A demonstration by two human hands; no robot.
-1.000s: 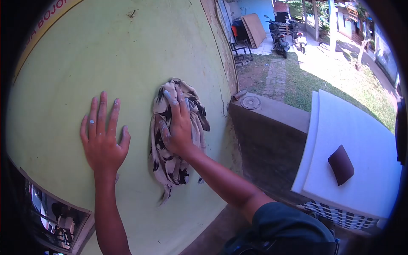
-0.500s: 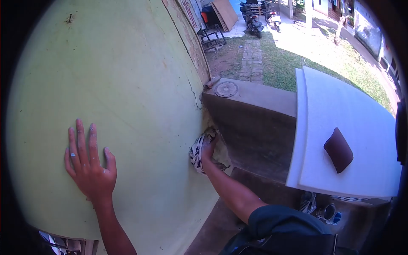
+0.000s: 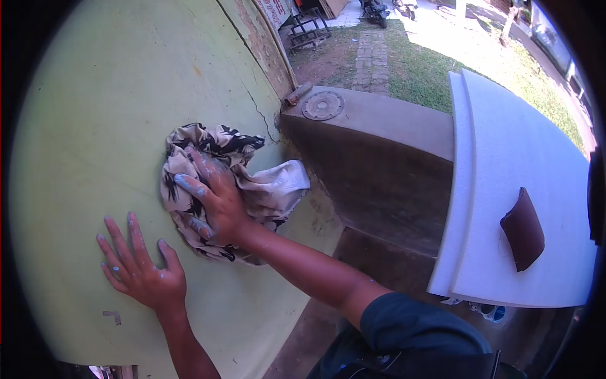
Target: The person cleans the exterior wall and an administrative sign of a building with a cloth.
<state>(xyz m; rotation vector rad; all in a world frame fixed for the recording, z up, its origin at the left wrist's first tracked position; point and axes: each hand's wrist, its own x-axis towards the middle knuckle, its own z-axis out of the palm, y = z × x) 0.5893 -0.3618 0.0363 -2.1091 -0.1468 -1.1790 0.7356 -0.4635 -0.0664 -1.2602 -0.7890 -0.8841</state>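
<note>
My left hand point(image 3: 148, 278) lies flat on the pale green wall point(image 3: 120, 139), its fingers spread and specked with paint. Further right, my right hand point(image 3: 221, 205) presses a crumpled cloth point(image 3: 262, 192) against the same wall. The cloth is cream with a dark pattern, and a paler flap hangs out on its right side. Bluish paint marks my right fingers, which are partly sunk in the folds.
A low dark concrete wall point(image 3: 372, 174) meets the green wall at a corner; a round metal cover point(image 3: 323, 105) lies on its top. White foam sheets point(image 3: 492, 145) stand at right, bearing a curved brown piece of sandpaper point(image 3: 524, 230). A motorbike point(image 3: 375, 12) is parked beyond the grass.
My right hand has swept the cloth left and up from the wall's corner, and the cloth is more spread out. My left hand stays flat on the wall, slightly lower in view.
</note>
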